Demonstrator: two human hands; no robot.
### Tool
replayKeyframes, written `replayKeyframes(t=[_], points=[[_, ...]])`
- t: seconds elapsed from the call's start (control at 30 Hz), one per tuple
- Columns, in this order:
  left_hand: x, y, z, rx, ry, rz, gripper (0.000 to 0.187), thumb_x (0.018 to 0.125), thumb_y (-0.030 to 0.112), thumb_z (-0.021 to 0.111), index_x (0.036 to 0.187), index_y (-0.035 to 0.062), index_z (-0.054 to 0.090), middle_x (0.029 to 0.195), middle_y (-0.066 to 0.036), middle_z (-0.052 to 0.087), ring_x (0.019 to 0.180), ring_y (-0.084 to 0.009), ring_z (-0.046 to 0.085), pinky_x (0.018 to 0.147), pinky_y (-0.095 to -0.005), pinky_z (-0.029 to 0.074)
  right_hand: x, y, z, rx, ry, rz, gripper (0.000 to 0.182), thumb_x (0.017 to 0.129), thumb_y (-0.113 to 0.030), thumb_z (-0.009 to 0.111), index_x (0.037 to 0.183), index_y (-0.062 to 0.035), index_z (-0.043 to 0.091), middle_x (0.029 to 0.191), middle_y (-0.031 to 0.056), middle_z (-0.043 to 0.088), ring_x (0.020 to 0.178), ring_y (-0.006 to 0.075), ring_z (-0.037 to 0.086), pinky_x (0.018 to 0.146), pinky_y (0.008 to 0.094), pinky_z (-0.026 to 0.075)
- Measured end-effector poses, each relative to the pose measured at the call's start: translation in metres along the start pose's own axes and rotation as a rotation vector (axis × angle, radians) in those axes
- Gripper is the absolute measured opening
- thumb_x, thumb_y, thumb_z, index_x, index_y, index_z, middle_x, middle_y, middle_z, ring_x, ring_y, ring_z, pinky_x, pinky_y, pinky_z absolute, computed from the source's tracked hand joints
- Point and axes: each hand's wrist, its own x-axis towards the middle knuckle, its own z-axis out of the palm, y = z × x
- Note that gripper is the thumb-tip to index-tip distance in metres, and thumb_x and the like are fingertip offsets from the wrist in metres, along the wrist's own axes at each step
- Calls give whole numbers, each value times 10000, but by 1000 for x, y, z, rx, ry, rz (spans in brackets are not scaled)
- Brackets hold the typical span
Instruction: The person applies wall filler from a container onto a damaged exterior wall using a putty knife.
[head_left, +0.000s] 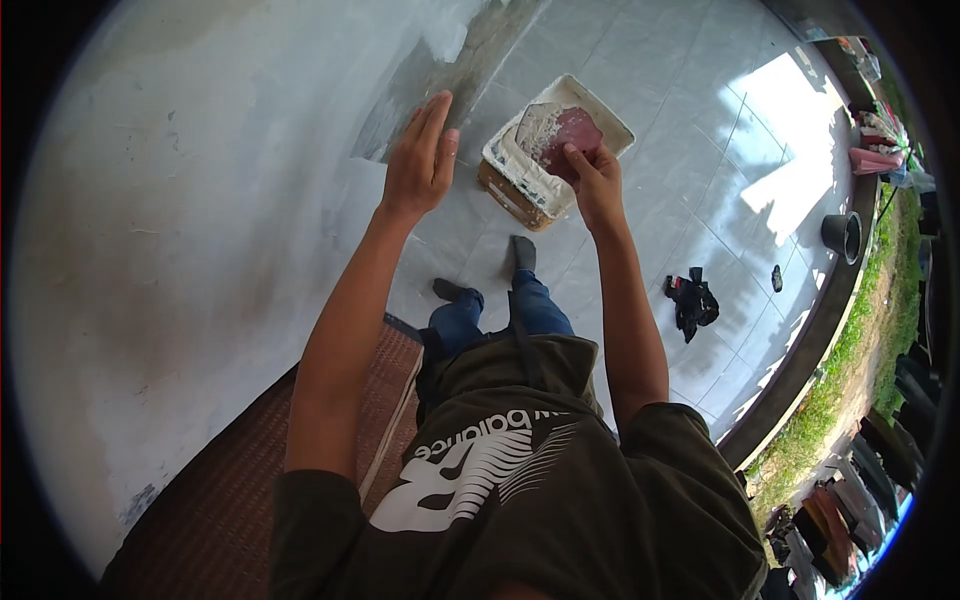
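My left hand (420, 160) is raised close to the plastered wall (200, 180), fingers stretched out and nothing in it. Between thumb and fingers, my right hand (598, 185) grips a flat reddish putty scraper (574, 134). White putty clings to the scraper's left part, which overlaps the tub in this view. Below it stands a rectangular white tub (614, 122) with putty smeared over its inside and rim. The tub rests on a brown box (508, 199) spattered with white.
A grey patch (400, 105) marks the lower wall by the tiled floor (650, 75). A black bundle (692, 302) lies to the right, with a dark bucket (842, 237) near the floor's raised edge. A brown woven surface (240, 480) borders the wall at lower left.
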Motion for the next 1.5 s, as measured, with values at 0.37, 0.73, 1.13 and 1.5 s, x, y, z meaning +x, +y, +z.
replayKeyframes(t=[0.37,0.73,1.13,1.5], points=[[-72,-69,105,-142,-114,-226,469,1030,204,389,1420,-56,419,1405,-263,504,1306,-417,488,1132,-480,339,31,116,-105,-679,198,59,263,875,-102,684,1081,52,631,930,167,716,854,245,705,760,365,540],[-135,-93,180,-240,-153,-448,472,1025,221,426,1400,-67,430,1371,-285,516,1272,-437,503,1122,-502,347,75,173,-129,-1246,48,-6,259,831,-114,647,1029,46,600,920,283,682,899,457,665,789,482,526],[-151,-107,212,-229,-161,-464,464,1043,218,387,1412,-61,432,1386,-273,515,1290,-408,508,1080,-424,394,115,213,-136,-1333,-98,-127,208,818,-60,622,994,40,576,871,303,675,838,475,665,740,514,538],[-163,-103,215,-231,-165,-508,471,1046,228,384,1413,-63,431,1391,-279,508,1291,-410,507,1078,-426,398,138,212,-155,-1281,-263,-74,270,820,-143,622,1014,42,587,908,299,672,885,471,659,779,503,528]])
